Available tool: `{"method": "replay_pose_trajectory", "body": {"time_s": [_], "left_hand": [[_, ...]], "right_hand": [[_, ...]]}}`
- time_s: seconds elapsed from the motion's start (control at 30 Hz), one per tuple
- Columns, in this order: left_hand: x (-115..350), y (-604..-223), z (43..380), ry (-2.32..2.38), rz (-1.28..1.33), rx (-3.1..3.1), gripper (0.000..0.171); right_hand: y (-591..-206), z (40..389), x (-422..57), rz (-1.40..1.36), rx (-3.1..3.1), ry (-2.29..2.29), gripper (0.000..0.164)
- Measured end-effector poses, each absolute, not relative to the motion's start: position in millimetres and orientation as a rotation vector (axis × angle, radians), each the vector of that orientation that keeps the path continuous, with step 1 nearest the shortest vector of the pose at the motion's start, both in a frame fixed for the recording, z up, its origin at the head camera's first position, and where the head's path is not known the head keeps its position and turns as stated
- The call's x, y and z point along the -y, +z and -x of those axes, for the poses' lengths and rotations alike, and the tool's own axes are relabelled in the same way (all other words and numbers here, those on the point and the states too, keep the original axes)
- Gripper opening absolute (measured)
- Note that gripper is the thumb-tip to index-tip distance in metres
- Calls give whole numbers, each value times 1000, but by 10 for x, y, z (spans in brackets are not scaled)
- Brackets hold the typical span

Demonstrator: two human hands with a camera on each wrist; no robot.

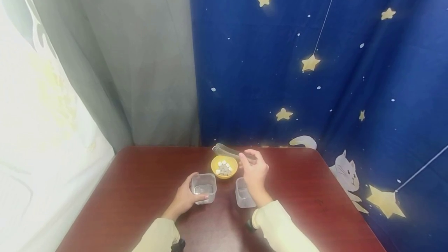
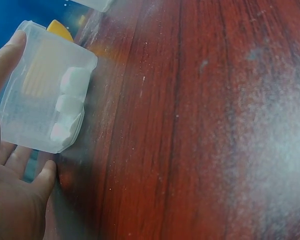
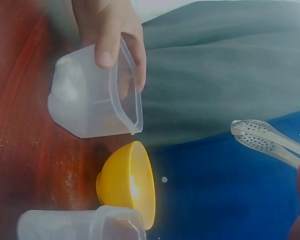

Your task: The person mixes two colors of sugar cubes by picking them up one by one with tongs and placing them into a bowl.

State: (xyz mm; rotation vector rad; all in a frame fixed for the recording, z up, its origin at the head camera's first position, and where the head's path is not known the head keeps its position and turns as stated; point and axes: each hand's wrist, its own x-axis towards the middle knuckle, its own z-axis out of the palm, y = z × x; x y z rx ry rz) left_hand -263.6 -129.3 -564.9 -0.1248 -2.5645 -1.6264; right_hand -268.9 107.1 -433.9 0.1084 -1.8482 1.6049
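My left hand [image 1: 186, 196] grips a clear plastic container [image 1: 204, 180] by its sides, thumb on the near side. Through its wall, the left wrist view shows several white cubes [image 2: 70, 105] at the bottom. My right hand [image 1: 255, 170] pinches metal tongs [image 1: 229, 151] with perforated ends [image 3: 260, 136], held above the far side of a yellow bowl [image 1: 224, 176]. The ends are close together; whether a small piece sits between them I cannot tell. White cubes and greyish pieces lie in the bowl. Below my right hand stands a second clear container [image 1: 241, 199], partly hidden.
The reddish-brown wooden table [image 1: 147, 189] has rounded far corners. Behind it hang a grey curtain [image 1: 140, 69] and a blue curtain [image 1: 245, 69] with stars. A pale, bright curtain [image 1: 42, 147] hangs at the left.
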Motion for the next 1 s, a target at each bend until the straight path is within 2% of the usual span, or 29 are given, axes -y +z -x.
{"method": "replay_pose_trajectory", "body": {"time_s": [0.17, 0.6, 1.0], "left_hand": [[1290, -5676, 2622, -1615, 127, 2568, 99], [1294, -5704, 2609, -1590, 135, 2571, 98], [1287, -5653, 2638, -1609, 121, 2589, 99]], "right_hand": [[-4437, 2806, -1124, -113, 1797, 1600, 19], [-4339, 2900, -1187, -81, 1756, 1605, 20], [-4192, 2689, -1174, 0, 1819, 1611, 23]]}}
